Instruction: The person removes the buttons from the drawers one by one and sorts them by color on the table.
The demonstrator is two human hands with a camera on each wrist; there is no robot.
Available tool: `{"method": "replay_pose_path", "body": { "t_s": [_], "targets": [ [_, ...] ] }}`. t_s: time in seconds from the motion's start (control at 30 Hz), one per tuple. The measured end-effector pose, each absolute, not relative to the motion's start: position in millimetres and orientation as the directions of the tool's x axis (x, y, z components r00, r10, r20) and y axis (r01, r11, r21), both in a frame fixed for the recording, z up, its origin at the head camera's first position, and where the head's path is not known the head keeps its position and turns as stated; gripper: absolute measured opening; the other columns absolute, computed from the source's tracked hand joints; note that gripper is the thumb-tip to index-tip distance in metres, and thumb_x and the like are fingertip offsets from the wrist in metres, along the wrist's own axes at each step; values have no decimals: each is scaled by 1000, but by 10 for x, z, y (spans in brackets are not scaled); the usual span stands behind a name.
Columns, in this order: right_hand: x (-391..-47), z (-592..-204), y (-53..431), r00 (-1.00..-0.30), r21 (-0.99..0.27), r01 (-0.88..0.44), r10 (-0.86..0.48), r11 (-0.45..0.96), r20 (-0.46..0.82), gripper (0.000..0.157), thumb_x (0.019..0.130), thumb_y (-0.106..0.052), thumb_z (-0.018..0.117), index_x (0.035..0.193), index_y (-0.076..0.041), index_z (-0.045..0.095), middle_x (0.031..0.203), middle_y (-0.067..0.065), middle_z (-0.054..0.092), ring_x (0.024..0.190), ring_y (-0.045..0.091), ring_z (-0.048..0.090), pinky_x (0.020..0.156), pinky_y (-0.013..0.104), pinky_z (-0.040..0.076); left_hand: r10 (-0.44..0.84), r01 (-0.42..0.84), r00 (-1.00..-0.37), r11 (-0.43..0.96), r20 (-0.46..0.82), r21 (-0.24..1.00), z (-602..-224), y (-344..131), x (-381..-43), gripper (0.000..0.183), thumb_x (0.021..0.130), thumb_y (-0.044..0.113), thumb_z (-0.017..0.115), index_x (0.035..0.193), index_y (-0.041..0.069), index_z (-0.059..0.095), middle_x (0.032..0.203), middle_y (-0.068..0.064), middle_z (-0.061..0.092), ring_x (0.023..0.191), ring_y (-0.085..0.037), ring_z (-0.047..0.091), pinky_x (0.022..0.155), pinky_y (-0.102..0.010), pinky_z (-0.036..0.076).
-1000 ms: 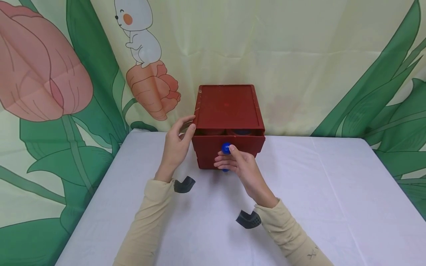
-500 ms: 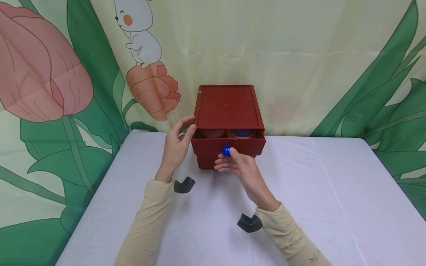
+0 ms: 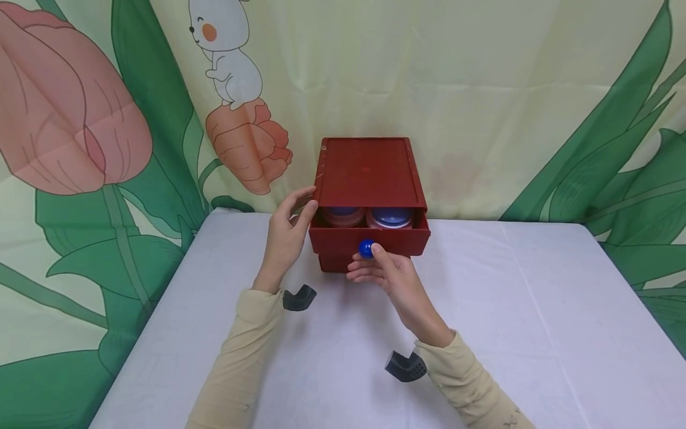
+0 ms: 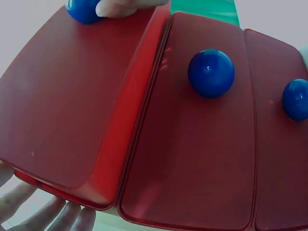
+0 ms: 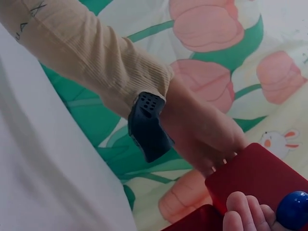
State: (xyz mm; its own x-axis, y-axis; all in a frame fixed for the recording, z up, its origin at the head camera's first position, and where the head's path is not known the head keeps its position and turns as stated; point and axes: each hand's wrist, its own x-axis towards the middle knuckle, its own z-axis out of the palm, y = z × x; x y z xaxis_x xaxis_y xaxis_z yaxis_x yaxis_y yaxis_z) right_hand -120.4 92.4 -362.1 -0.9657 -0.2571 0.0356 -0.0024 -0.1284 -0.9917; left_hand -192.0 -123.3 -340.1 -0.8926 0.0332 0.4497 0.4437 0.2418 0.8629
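Note:
A dark red drawer cabinet stands near the table's back edge, its top drawer pulled partway out. Inside that drawer, two round blue-topped containers sit side by side, partly under the cabinet's top. My right hand pinches the top drawer's round blue knob. At the cabinet's left side rests my left hand, thumb near the front corner. In the left wrist view, its spread fingers lie along the cabinet's side. Two lower drawers there, closed, bear a blue knob each.
A white cloth covers the table. Directly behind the cabinet hangs a printed curtain with tulips, leaves and a rabbit. A black angled piece sits at the left wrist, and a similar black piece at the right wrist.
The top drawer has slid farther out toward me, with my right hand drawing back on its knob. More of the two containers shows. My left hand has stayed at the cabinet's side.

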Motion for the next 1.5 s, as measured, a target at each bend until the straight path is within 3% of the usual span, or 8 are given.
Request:
{"method": "replay_pose_path", "body": {
  "t_s": [0.7, 1.5],
  "targets": [
    [-1039, -3612, 946, -957, -997, -9, -288, -70, 29, 51, 105, -43, 45, 117, 2, 65, 107, 17, 74, 96, 27, 73, 92, 33, 56, 27, 440, -893, 252, 449, 862, -3405, -1223, -1912, 40, 102, 26, 57, 138, 11, 57, 135, -7, 61, 124, -18, 58, 99, -39, 52],
    [-918, -3630, 985, -945, -998, 23, -327, -51, -5, 50, 106, -41, 43, 119, 2, 65, 109, 16, 74, 97, 28, 74, 92, 38, 56, 17, 423, -902, 240, 432, 874, -3380, -1206, -1889, 41, 101, 25, 59, 139, 11, 56, 136, -8, 60, 123, -19, 58, 99, -40, 52]
  ]
}}
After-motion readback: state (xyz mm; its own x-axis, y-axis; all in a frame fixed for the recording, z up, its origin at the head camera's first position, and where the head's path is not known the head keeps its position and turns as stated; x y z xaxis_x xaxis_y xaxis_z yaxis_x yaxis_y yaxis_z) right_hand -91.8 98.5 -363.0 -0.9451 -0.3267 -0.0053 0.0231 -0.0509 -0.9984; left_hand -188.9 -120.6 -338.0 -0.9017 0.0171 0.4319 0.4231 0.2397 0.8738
